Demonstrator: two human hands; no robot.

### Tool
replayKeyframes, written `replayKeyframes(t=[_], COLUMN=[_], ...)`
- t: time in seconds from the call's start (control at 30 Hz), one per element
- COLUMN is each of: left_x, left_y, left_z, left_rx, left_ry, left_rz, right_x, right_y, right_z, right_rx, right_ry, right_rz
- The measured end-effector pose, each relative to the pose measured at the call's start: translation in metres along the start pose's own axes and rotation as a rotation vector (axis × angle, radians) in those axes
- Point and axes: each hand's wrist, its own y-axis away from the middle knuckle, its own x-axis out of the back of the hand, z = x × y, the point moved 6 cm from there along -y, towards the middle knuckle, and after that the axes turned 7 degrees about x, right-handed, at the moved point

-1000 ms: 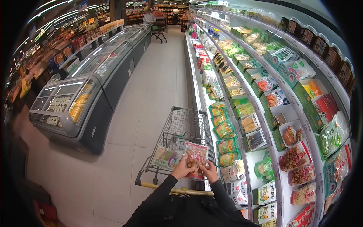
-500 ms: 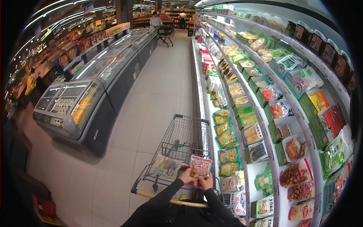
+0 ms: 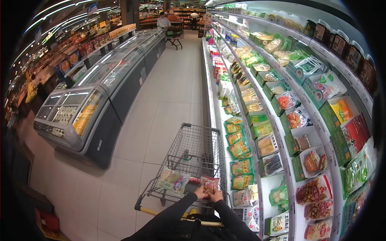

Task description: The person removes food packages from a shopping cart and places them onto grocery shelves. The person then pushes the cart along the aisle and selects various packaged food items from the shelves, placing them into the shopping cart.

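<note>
Both hands hold a clear bag with a red-and-white label and brown contents (image 3: 210, 183) over the near end of the shopping cart (image 3: 193, 138). My left hand (image 3: 200, 192) grips its lower left side, with the fingers closed. On its lower right, my right hand (image 3: 216, 196) is closed too, close to the left one. Another clear bag with greenish contents (image 3: 173, 180) lies left of them on the cart's near part. Something red shows between the two bags, partly hidden. The cart's yellow handle (image 3: 148, 211) passes below my forearms.
Refrigerated shelves (image 3: 277, 136) packed with bagged food run along the right, close to the cart. A long glass-topped freezer (image 3: 96, 132) lines the left side of the tiled aisle (image 3: 148, 116). Farther ahead stands a person (image 3: 163, 22) with another cart (image 3: 174, 40).
The held bag has come lower and tilted, and my hands have drawn closer together at its lower edge. The cart and the bag on the left sit slightly farther left in view.
</note>
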Motion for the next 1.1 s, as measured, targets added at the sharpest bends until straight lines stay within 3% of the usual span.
replayKeyframes(t=[0.07,0.1,0.17,0.23,0.27,0.37,0.43,0.5,0.53,0.6,0.63,0.67,0.7,0.77,0.8,0.83,0.87,0.9,0.97,1.1], left_x=[0.002,0.005,0.006,0.001,-0.006,0.008,0.014,0.011,0.009,0.01,0.009,0.007,0.014,0.037,0.045,0.063,0.08,0.09,0.117,0.134], left_y=[0.002,0.01,0.016,0.006,0.006,0.043,0.063,0.067,0.067,0.065,0.057,0.058,0.068,0.093,0.119,0.139,0.155,0.173,0.197,0.191], left_z=[0.007,0.014,0.022,0.011,0.002,0.061,0.086,0.076,0.072,0.053,0.038,0.025,0.023,0.041,0.045,0.057,0.069,0.074,0.083,0.068], left_rx=[0.025,0.056,0.027,0.037,0.14,0.32,0.225,0.081,0.068,0.053,-0.027,-0.099,-0.085,-0.018,-0.002,-0.036,-0.076,-0.068,-0.09,-0.153], left_ry=[-0.047,-0.093,0.072,-0.06,-0.205,-0.458,-0.545,-0.577,-0.619,-0.663,-0.543,-0.42,-0.42,-0.504,-0.508,-0.566,-0.622,-0.629,-1.026,-1.123], left_rz=[0.034,0.066,0.006,0.009,0.039,0.099,0.167,0.197,0.116,0.022,-0.059,-0.144,-0.166,-0.262,-0.285,-0.172,-0.052,-0.065,0.111,0.132], right_x=[-0.004,-0.005,-0.001,0.009,0.006,0.009,0.031,0.038,0.024,0.001,0.013,0.028,0.036,0.038,0.04,0.044,0.041,0.045,0.061,0.04], right_y=[-0.005,-0.006,-0.003,0.002,0.0,0.004,0.014,0.022,0.025,0.044,0.046,0.049,0.057,0.069,0.075,0.078,0.08,0.082,0.083,0.073], right_z=[0.006,0.008,0.006,-0.001,0.0,-0.009,-0.042,-0.064,-0.048,-0.038,-0.046,-0.056,-0.062,-0.063,-0.068,-0.075,-0.073,-0.077,-0.099,-0.087], right_rx=[-0.012,-0.05,-0.11,-0.087,-0.129,-0.154,0.072,0.171,0.165,0.456,0.444,0.281,0.11,0.082,0.201,0.323,0.339,0.328,0.44,0.435], right_ry=[0.048,-0.08,-0.209,-0.07,-0.068,0.138,0.266,0.183,0.182,0.207,0.207,0.142,0.068,-0.004,0.039,0.086,0.071,0.059,0.297,0.293], right_rz=[-0.063,-0.109,-0.156,-0.089,-0.129,-0.119,-0.054,-0.209,-0.205,-0.108,-0.105,-0.267,-0.432,-0.479,-0.405,-0.321,-0.373,-0.375,-0.417,-0.465])
